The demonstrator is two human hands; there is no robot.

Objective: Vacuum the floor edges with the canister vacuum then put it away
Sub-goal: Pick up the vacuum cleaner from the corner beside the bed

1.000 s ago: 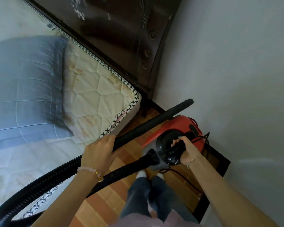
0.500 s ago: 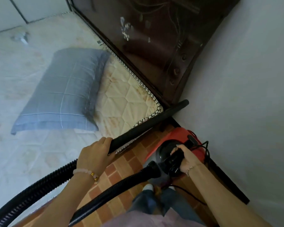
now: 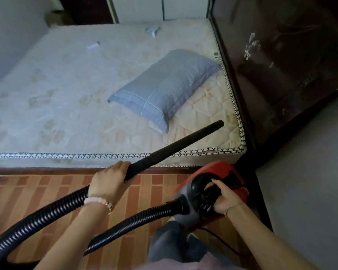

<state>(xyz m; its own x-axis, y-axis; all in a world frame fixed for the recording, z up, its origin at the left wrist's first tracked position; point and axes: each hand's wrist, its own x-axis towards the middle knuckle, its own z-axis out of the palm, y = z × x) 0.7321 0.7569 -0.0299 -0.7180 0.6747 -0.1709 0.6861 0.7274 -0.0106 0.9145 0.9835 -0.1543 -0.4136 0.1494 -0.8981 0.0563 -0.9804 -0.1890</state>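
Across the upper half of the view, from nine round to one o'clock, a bare quilted mattress [image 3: 70, 98] is spread, and at two o'clock a dark wooden headboard [image 3: 291, 78] is set against its end. The tiled floor [image 3: 37, 191] is shown from eight to six o'clock, bounded by the bed base above, and a grey wall [image 3: 310, 201] is met at four o'clock. A blue pillow [image 3: 164, 88] is laid on the mattress at one o'clock.

A ribbed black hose [image 3: 47, 213] is looped from seven o'clock up to the middle and back to the canister vacuum [image 3: 225, 168], which is found at four o'clock, in the gap between the bed corner and the wall. Whether it is resting on the floor or lifted off it cannot be told. The rigid wand [image 3: 176, 147] is raised clear of the floor and pointed toward two o'clock, its open end held over the mattress corner.

The wand's near end is gripped by the left hand [image 3: 108, 182], fingers curled fully round it. The black handle on top of the canister is clasped by the right hand [image 3: 223, 196], fingers wrapped under it.

No suction is being applied to any floor edge at this instant. Either a move to the next stretch or the carry to storage is judged to be in hand; how much edge has been covered cannot be read. Putting away is judged not yet done.
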